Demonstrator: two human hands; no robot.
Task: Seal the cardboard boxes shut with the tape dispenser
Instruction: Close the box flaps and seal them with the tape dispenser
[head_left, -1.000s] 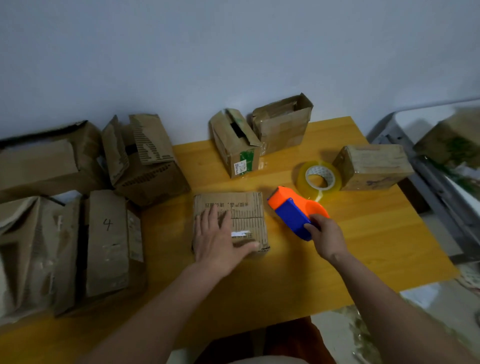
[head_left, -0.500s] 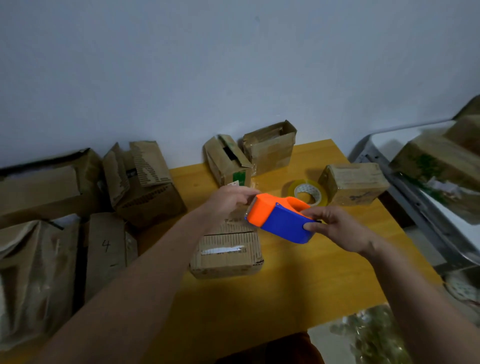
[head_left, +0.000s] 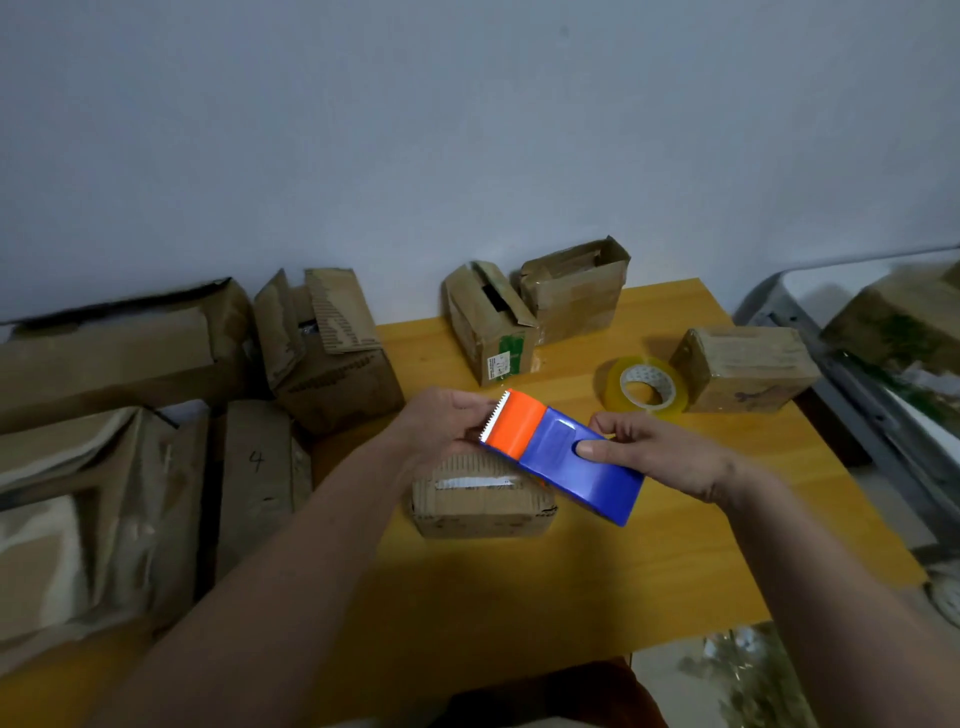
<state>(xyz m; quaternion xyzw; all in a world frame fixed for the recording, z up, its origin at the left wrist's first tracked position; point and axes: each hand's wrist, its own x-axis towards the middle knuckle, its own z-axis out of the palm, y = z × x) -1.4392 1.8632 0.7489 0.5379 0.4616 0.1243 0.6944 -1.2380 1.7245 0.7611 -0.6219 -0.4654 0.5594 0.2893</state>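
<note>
The dispenser (head_left: 563, 457) is held in the air above the box (head_left: 483, 501) on the desk (head_left: 675, 561), likely so the tape end can be found. The right hand (head_left: 670, 457) grips its blue body, thumb on top. The left hand (head_left: 447, 423) reaches to the toothed orange end, fingers loosely curled there; whether they pinch tape I cannot tell. Half a second ago the dispenser sat higher, its blade turned away; a second ago the left hand lay flat on the box.

Bare table (head_left: 597, 582) near edge w/ room to pass; boxes (head_left: 130, 467) crowd left, tape roll (head_left: 647, 385) & box (head_left: 745, 366) block right.
</note>
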